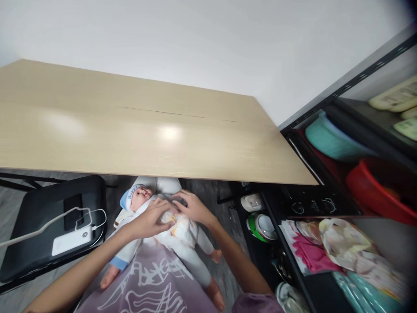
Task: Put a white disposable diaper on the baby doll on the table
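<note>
The soft baby doll in a white suit and blue cap [163,217] lies on the person's lap, below the pale wooden table [130,130]. The left hand [153,219] and right hand [192,206] press flat, fingers spread, on the doll's chest, holding nothing; judging by this, they are working its clothing, which calls for a pinch grip.

I sit in a plain home-like room used for baby care and storage: a long pale wooden table [146,126] against a bare white wall [195,39], a black metal shelf rack [325,204] stacked with teal and red plastic basins [329,139], folded cloths [312,252] and baby goods.
</note>
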Available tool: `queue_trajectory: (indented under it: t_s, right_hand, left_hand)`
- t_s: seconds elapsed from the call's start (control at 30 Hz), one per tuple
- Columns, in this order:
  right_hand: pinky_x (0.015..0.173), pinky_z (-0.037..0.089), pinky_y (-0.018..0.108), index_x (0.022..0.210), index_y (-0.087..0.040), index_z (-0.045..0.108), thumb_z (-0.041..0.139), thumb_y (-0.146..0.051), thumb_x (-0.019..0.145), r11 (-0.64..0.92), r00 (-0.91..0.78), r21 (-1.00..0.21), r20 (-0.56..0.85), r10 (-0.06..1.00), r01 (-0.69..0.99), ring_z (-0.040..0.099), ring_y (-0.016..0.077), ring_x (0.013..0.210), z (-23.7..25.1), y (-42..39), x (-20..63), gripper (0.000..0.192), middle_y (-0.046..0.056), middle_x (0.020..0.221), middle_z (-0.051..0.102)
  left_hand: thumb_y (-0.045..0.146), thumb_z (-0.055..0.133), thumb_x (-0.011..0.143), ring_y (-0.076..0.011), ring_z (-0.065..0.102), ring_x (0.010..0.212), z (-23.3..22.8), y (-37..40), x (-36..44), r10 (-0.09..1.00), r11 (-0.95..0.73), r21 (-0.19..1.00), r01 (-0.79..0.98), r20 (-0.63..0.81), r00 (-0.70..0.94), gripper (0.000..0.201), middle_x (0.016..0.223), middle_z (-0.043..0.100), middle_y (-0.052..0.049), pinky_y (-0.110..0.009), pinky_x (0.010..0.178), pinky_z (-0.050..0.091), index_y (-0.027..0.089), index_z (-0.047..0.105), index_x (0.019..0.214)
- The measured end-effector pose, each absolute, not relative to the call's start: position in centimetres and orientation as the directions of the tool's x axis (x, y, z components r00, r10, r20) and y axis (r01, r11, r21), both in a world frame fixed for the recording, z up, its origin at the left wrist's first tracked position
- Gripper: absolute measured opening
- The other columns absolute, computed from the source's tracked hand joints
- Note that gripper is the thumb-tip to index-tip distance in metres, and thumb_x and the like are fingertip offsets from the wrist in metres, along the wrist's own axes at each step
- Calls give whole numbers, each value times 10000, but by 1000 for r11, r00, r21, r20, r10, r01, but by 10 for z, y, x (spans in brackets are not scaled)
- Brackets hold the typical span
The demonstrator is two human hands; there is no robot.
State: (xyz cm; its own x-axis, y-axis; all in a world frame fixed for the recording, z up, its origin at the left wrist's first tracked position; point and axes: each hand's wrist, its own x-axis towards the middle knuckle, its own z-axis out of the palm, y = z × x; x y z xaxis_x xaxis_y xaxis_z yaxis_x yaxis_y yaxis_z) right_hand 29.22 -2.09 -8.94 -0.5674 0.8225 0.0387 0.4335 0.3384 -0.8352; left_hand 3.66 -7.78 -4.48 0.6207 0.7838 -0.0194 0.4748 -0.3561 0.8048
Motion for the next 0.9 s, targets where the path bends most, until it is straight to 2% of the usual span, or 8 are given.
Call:
queue_trajectory:
  t_s: [0.13,0.27,0.5,0.6,0.67,0.73,0.8,0.9]
  right_hand:
    - [1114,572,371,1218,-255,779,588,-131,1063,454,-714,-797,41,699,399,728,224,1198,-72,-32,277,276,68,1268,784]
    - [964,549,324,1126,-243,750,623,-181,1051,440,-684,-772,10,730,458,714,217,1039,-56,-42,278,161,50,1127,775]
    - [753,470,286,886,-207,783,489,-465,1160,134,-658,-757,-448,605,639,680,183,730,-20,-64,345,477,8,773,764]
    - [692,455,279,892,-210,774,509,-475,1136,-24,-598,-714,-604,527,700,672,182,627,-30,-82,364,447,-3,674,730]
    - [683,405,282,835,-214,734,575,-458,1100,1,-559,-688,-589,584,726,642,179,637,-43,-96,362,394,0,677,721]
    - [702,351,294,812,-212,716,640,-395,1048,52,-508,-666,-513,692,744,630,183,717,-57,-110,353,308,14,753,752]
    - [711,318,307,827,-208,719,659,-340,1007,31,-433,-658,-459,776,753,617,185,753,-70,-126,345,231,20,791,759]
    - [700,327,310,850,-209,727,646,-339,985,-110,-335,-708,-458,824,697,608,184,728,-90,-151,345,204,13,757,720]
  left_hand:
    - [444,697,1127,-310,607,1225,-40,-78,38,759,-405,792,457,13,651,194,1293,749,-79,-472,1094,443,291,810,1163]
    - [445,602,1184,-308,606,1207,-16,-88,28,757,-437,771,464,36,653,238,1265,734,-99,-470,1079,456,273,766,1163]
    - [286,700,1075,-233,730,981,25,-114,-24,491,-286,827,485,-308,815,72,1027,787,-34,-307,828,510,266,767,1093]
    - [355,643,1120,-200,736,792,15,-96,-4,359,-205,906,371,-283,889,164,878,796,-10,-287,738,518,256,774,1113]
    - [397,563,1164,-214,758,864,2,-76,32,431,-280,906,318,-178,884,251,957,815,-35,-313,822,566,248,765,1159]
    - [385,645,1114,-291,760,1163,-14,-56,78,583,-462,775,432,-101,806,227,1209,824,-103,-408,1047,578,233,757,1240]
    - [365,813,984,-404,659,1440,-31,-41,120,569,-591,568,573,-210,795,379,1435,773,-202,-525,1200,521,183,754,1311]
    - [354,988,780,-472,716,1368,-58,-32,162,489,-636,448,628,-396,777,471,1261,835,-257,-541,1150,555,128,806,1151]
